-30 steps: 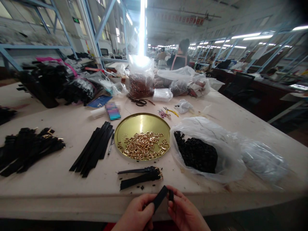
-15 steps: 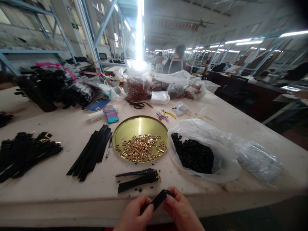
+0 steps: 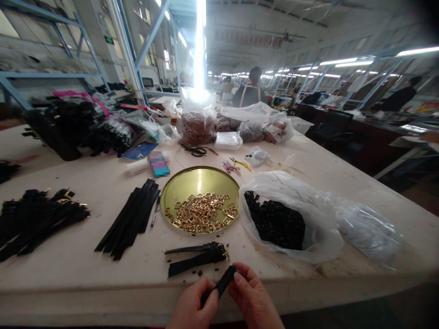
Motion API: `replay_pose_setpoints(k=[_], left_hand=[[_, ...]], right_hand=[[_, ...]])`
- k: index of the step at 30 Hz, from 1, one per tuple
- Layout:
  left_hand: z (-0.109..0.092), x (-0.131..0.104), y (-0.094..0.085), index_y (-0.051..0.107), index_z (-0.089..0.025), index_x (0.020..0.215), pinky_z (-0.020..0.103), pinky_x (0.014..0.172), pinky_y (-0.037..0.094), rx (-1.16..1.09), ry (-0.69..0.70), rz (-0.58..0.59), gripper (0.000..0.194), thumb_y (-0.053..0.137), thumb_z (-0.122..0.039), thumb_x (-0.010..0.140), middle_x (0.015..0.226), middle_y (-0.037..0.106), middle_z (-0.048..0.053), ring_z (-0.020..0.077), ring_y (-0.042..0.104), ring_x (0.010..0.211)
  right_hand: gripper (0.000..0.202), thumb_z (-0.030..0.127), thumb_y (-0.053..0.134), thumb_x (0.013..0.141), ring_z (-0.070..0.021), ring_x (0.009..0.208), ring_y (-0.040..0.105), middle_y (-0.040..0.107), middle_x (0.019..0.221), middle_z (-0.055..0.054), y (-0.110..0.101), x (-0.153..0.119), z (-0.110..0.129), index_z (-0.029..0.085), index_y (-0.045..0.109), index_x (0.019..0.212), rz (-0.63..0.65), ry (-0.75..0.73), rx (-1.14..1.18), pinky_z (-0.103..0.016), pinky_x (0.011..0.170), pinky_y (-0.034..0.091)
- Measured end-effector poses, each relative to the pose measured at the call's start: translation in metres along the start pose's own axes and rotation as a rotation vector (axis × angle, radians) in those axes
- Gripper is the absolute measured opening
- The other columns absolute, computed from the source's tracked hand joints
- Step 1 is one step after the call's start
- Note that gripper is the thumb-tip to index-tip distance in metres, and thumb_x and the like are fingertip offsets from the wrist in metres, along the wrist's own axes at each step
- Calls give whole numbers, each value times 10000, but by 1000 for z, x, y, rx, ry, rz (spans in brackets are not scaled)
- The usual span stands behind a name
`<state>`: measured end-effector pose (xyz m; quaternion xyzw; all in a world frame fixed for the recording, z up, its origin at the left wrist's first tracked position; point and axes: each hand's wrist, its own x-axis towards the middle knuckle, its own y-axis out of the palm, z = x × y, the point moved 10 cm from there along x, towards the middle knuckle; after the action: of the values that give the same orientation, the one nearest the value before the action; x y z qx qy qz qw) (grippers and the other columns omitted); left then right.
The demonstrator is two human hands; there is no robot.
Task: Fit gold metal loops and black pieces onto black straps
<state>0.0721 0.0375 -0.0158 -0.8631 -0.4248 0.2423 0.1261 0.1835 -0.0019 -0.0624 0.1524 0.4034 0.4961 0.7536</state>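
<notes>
A black strap is held between my two hands at the table's front edge. My left hand grips its lower part, thumb on top. The fingertips of my right hand pinch the strap's upper end. Just beyond lie two black straps with gold buckles at their right ends. Behind them is a round gold tray bearing a heap of gold buckles. To its right an open plastic bag holds small black pieces.
Flat black strips and a pen lie left of the tray. Buckled straps are piled at far left. Scissors, pliers and filled bags sit farther back. A person is beyond the table.
The strap's upper end has moved slightly left and up between my hands, and my right hand has shifted left with it. A person at the far right has come into clearer view.
</notes>
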Motion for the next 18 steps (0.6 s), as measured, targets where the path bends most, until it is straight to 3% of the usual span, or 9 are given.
replay_pose_setpoints(k=[4, 7, 9, 12, 15, 18], left_hand=[[-3, -2, 1, 518, -185, 727, 237, 584, 328, 146, 53, 29, 231, 335, -300, 808, 685, 556, 8, 162, 507, 652], [-7, -4, 2, 516, -187, 692, 239, 583, 322, 270, 96, 72, 222, 344, -267, 807, 705, 587, 23, 168, 532, 667], [-10, -5, 0, 502, -189, 663, 237, 566, 313, 305, 95, 71, 211, 358, -257, 802, 686, 590, 19, 164, 534, 650], [-16, -4, -3, 510, -188, 674, 230, 563, 322, 287, 105, 56, 223, 351, -264, 811, 698, 601, 19, 162, 540, 658], [-13, -3, 2, 538, -183, 726, 221, 543, 340, 264, 80, 148, 236, 347, -287, 818, 707, 619, 22, 163, 552, 650], [-1, -6, 9, 573, -181, 836, 210, 605, 392, 208, 56, 278, 202, 387, -247, 794, 818, 655, 30, 167, 585, 732]], right_hand=[[344, 405, 748, 612, -175, 764, 623, 714, 872, -37, -17, 3, 8, 226, 684, 899, -44, -155, -416, -282, 715, 496], [293, 447, 686, 661, -244, 883, 607, 711, 914, -67, -10, -6, 23, 238, 709, 865, -43, -344, -687, -351, 828, 456], [278, 457, 678, 661, -244, 865, 608, 712, 876, -65, -1, -13, 29, 241, 716, 832, -46, -428, -728, -344, 818, 453], [324, 457, 743, 582, -174, 651, 601, 690, 723, -26, 0, -9, 19, 227, 698, 805, -37, -283, -512, -278, 634, 477], [363, 450, 784, 524, -103, 503, 521, 634, 599, 8, -2, 1, 1, 181, 679, 743, 38, -66, -316, -219, 511, 422], [341, 436, 793, 521, -76, 488, 472, 584, 545, 28, -10, 7, 4, 162, 672, 683, 14, -64, -326, -194, 506, 381]])
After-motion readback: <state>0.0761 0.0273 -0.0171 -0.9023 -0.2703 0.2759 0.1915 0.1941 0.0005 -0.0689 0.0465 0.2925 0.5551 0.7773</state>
